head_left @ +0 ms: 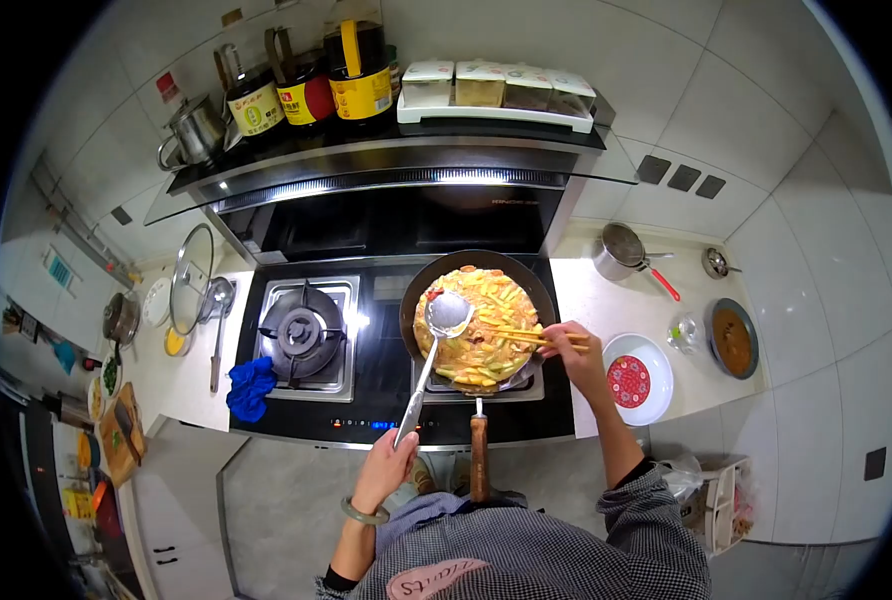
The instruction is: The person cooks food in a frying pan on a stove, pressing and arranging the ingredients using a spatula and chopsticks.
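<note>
A dark frying pan (409,318) with a wooden handle sits on the right burner, filled with yellow and orange food pieces (501,295) in a pale sauce. My left hand (388,466) is closed around the long handle of a metal ladle (450,314), whose bowl lies over the left part of the food. In my right hand (572,356) are wooden chopsticks (519,335), reaching into the food from the right. Their tips are hard to make out among the pieces. The pan's handle (479,460) points toward my body, and neither hand touches it.
Left of the pan is a bare burner (303,332), with a blue cloth (251,388) beside it. A glass lid (192,280) leans at the left. A white bowl (665,385), small saucepan (621,250) and grey bowl (732,340) stand right. Bottles (358,80) line the shelf above.
</note>
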Tool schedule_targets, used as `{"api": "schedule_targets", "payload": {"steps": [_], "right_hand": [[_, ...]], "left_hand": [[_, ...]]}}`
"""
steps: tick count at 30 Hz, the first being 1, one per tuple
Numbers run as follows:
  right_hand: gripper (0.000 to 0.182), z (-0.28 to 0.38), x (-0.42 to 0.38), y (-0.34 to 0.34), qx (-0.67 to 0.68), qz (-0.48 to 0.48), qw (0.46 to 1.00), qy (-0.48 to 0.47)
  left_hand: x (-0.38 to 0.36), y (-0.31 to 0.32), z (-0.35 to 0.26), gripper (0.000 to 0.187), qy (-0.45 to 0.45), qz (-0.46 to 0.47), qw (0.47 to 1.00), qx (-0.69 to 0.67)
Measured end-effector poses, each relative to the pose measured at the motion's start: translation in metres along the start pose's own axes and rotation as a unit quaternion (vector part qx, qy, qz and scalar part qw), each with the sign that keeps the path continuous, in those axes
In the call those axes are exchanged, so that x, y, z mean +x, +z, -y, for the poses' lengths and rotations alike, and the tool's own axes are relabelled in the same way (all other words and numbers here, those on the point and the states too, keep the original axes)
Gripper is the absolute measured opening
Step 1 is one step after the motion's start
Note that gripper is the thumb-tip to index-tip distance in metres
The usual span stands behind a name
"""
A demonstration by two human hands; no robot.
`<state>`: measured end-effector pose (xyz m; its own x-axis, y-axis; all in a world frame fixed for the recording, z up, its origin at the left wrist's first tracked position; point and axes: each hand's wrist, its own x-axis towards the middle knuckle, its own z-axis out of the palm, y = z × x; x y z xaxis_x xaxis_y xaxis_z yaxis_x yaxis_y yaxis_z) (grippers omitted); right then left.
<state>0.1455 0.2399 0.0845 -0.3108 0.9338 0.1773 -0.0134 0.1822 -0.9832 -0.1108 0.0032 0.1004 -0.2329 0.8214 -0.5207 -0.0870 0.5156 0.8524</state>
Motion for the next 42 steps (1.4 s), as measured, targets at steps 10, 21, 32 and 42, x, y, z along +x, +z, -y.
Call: {"api": "schedule_targets", "payload": {"steps": [10, 21, 32, 42], "right_hand": [[0.017, -0.015, -0.006, 0.021, 0.001, 0.008, 1.0, 0.01], [0.021, 0.007, -0.002, 0.033, 0.064, -0.029, 0.998, 0.005], [0.025, -0.052, 0.021, -0.019, -0.143, -0.123, 0.982, 0.024], [0.024, -0.077, 0.026, 0.057, -0.041, 0.078, 0.996, 0.001]], "left_hand": [[-0.009, -0.003, 0.005, 0.028, -0.006, -0.009, 1.0, -0.014], [-0.008, 0.005, 0.016, 0.023, -0.015, 0.029, 0.999, 0.015], [-0.009, -0.001, -0.007, 0.021, -0.017, 0.043, 0.996, -0.07], [-0.004, -0.008, -0.03, 0.023, -0.005, -0.004, 0.998, -0.062]]}}
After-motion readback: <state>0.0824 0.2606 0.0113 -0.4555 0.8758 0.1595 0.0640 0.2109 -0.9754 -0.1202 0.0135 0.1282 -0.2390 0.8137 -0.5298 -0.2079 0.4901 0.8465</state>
